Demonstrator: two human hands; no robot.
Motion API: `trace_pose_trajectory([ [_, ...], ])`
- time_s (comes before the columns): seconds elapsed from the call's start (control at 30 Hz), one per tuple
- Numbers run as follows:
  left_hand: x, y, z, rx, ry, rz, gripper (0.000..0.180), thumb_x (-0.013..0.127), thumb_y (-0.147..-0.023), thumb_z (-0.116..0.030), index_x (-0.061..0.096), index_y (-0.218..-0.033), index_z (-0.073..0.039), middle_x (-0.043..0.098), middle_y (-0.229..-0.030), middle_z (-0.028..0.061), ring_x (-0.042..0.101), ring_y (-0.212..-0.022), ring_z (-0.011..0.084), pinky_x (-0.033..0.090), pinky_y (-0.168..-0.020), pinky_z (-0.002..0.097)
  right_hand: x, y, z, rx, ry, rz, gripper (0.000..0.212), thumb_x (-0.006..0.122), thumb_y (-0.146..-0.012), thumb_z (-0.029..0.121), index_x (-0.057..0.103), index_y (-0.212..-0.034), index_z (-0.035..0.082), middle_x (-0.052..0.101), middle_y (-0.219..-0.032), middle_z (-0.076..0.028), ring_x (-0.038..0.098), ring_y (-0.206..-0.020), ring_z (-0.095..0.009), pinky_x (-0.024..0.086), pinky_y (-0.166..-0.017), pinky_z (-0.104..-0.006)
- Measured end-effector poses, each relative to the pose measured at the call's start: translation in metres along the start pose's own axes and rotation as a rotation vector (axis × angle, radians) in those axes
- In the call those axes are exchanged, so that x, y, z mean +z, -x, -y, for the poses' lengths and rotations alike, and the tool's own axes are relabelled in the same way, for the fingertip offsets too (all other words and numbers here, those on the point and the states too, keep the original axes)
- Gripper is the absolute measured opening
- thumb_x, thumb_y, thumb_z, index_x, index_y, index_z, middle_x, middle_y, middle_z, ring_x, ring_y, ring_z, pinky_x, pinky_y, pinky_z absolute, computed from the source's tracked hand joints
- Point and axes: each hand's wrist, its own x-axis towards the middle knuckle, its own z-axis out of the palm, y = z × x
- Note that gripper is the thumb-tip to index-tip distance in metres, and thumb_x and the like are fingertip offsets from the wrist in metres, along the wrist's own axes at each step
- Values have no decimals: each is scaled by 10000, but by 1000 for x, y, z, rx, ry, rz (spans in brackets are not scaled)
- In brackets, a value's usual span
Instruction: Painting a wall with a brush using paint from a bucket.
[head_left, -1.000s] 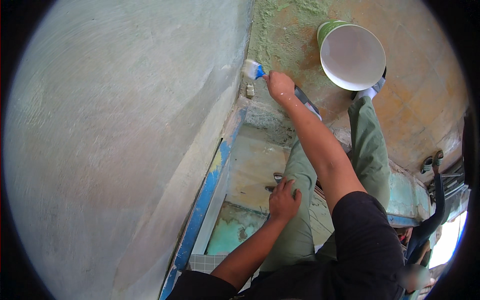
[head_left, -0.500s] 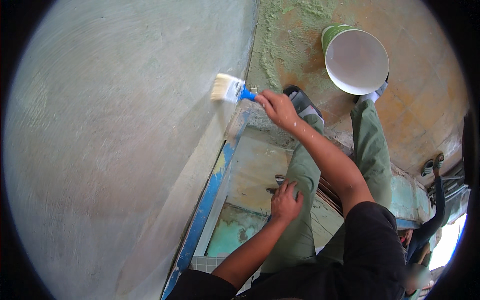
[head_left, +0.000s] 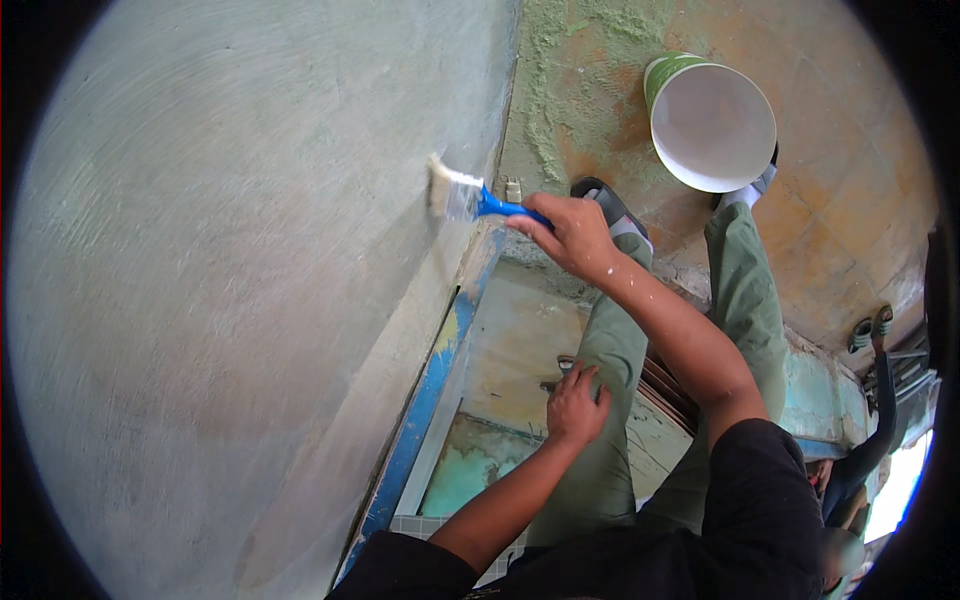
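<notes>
Blue plastic forms the handle of the paintbrush [head_left: 470, 200], which the right hand [head_left: 572, 235] grips with fingers curled tight around the handle's rear end. The brush's long axis runs nearly level across the picture, tipping slightly upward toward the left, with the pale bristles pointing left and pressed against the grey-white wall [head_left: 230, 300]. The bristle tip touches the wall close to its lower edge, just above the blue-painted strip [head_left: 425, 400] that runs along the wall's base.

The left hand [head_left: 576, 402] rests palm down on the person's left thigh, fingers lightly spread over the green trousers [head_left: 610, 400]; it holds nothing. Both forearms carry small white paint specks.

A white bucket [head_left: 712, 125] with a green outer wall stands on the mottled orange and green floor [head_left: 840, 220], well apart from the brush and near the person's right foot. The person's left foot, in a dark sandal [head_left: 600, 195] over a light sock, sits just beside the right hand. A pale, worn step [head_left: 520, 330] lies between the blue strip and the left leg.
</notes>
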Motion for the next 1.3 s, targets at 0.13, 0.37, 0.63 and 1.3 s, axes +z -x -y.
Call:
trace_pose_trajectory([
  [0.13,-1,0,2,16,-1,-7,440,549,-856,-316,543,-1237,-97,471,-1365,150,507,-1182,349,423,-974,443,17,-9,-55,-38,86,-18,368,583,-881,451,588,-845,85,601,-703,-146,597,-650,-371,458,-559,-448],
  [0.37,3,0,-5,15,27,-11,435,582,-838,-296,554,-1225,-100,489,-1359,136,509,-1179,342,415,-988,423,30,-80,-108,526,436,133,386,494,-930,433,655,-927,82,665,-910,-188,633,-877,-371,501,-733,-484],
  [0.63,-1,0,5,-4,-1,-20,422,549,-855,-320,554,-1228,-124,477,-1365,120,507,-1178,345,425,-963,454,2,-11,-21,18,90,-4,381,529,-913,446,602,-814,86,602,-683,-172,595,-655,-391,460,-571,-460],
  [1.3,-15,-5,-12,-5,-41,12,429,557,-853,-320,559,-1227,-110,471,-1377,127,496,-1197,341,405,-998,433,-8,18,32,78,-213,127,329,549,-912,386,604,-833,71,603,-700,-183,604,-655,-392,461,-575,-467],
])
